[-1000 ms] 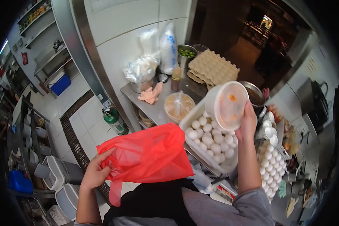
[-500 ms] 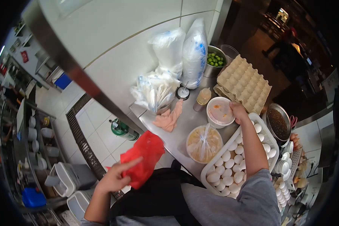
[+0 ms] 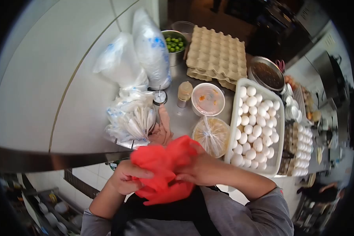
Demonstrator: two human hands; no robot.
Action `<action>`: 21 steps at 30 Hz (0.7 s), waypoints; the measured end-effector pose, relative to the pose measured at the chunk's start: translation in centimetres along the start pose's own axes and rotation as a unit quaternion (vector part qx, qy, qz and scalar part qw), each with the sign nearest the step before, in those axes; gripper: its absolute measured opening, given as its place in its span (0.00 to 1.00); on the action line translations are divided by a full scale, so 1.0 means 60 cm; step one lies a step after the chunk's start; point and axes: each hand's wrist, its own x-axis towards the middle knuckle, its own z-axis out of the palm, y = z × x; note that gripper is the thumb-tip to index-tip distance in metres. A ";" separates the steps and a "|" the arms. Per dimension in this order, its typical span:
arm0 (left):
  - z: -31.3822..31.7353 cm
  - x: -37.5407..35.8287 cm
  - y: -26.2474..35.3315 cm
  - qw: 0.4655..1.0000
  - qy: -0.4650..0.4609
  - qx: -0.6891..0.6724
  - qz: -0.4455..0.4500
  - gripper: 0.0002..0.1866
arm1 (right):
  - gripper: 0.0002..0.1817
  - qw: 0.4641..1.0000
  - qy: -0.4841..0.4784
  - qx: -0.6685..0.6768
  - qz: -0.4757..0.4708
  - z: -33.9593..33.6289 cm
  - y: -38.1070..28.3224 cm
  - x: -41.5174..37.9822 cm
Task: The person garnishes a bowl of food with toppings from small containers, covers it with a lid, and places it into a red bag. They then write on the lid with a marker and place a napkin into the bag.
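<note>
A crumpled red bag [image 3: 161,167], thin and soft, is held between my two hands in front of my apron. My left hand [image 3: 129,177] pinches its left side between thumb and fingers. At the bag's right side, my right hand [image 3: 198,170] is closed on it, with some fingers hidden behind the red material. Just beyond the right hand stands a round container with a knotted clear plastic bag [image 3: 211,135] over it. Behind that sits a white tub [image 3: 208,99] with a translucent lid and orange bits showing.
A white crate [image 3: 277,157] of eggs stands to the right, with egg trays [image 3: 216,55] stacked behind. Toward the left are bundled plastic bags [image 3: 131,114], a pink cloth [image 3: 161,129] and a squeeze bottle [image 3: 184,94]. A pot of limes [image 3: 174,43] and a dark-filled bowl [image 3: 267,74] stand farther back.
My right hand has let go of the white tub and come to the red bag. The bag has moved right, in front of my body, now gripped by both hands. My view has turned rightward.
</note>
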 end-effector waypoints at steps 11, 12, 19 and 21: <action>-0.057 0.008 -0.054 0.779 -0.165 0.566 -0.215 0.43 | 0.18 0.876 0.395 -0.035 0.275 0.027 0.089 -0.071; -0.058 0.017 -0.060 0.812 -0.152 0.519 -0.219 0.43 | 0.20 0.887 0.362 -0.077 0.275 0.044 0.130 -0.056; -0.086 0.031 -0.121 0.882 -0.142 0.387 -0.228 0.42 | 0.11 0.857 0.285 -0.303 0.303 0.058 0.159 -0.008; -0.075 0.039 -0.117 0.891 -0.028 0.131 -0.435 0.41 | 0.10 0.860 0.295 -0.310 0.278 0.059 0.173 -0.017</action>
